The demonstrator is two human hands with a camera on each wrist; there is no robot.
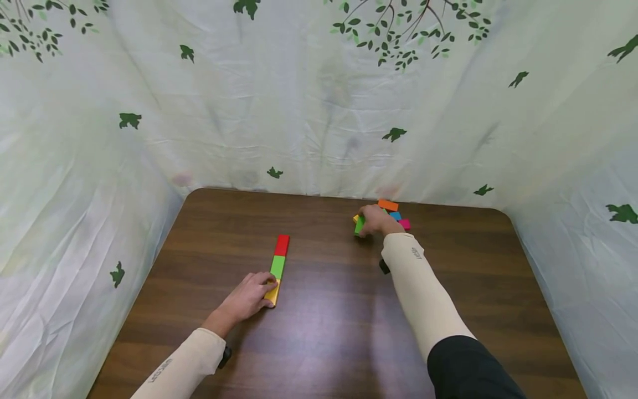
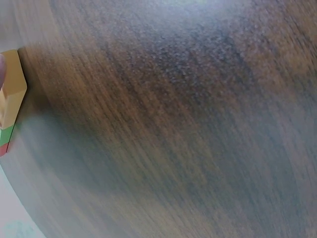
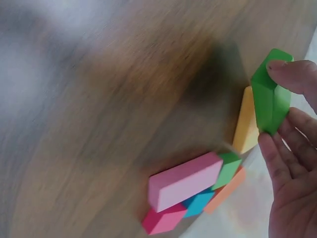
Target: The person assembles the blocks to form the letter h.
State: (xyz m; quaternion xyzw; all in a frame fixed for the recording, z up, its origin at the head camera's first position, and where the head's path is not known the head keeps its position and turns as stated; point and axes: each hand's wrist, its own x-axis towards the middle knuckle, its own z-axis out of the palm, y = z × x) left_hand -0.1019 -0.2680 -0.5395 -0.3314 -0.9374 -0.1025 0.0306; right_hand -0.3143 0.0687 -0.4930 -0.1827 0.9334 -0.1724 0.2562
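Three blocks lie end to end in a row on the table: a red block [image 1: 282,245], a green block [image 1: 277,267] and a yellow block [image 1: 272,295]. My left hand [image 1: 248,296] grips the yellow block at the near end, thumb and fingers against it. The left wrist view catches only a fingertip and part of this yellow block [image 2: 15,74] at its edge. My right hand [image 1: 377,220] pinches another green block [image 3: 270,94] between thumb and fingertips. That block is tilted, raised off the table beside a second yellow block [image 3: 246,124].
By the right hand lies a loose cluster: an orange block [image 1: 387,205], a blue block [image 1: 395,215], a magenta block [image 1: 405,224], a light pink block [image 3: 185,182] and one more green block [image 3: 227,169]. A patterned cloth [image 1: 309,111] hangs along the back edge of the wooden table [image 1: 324,332].
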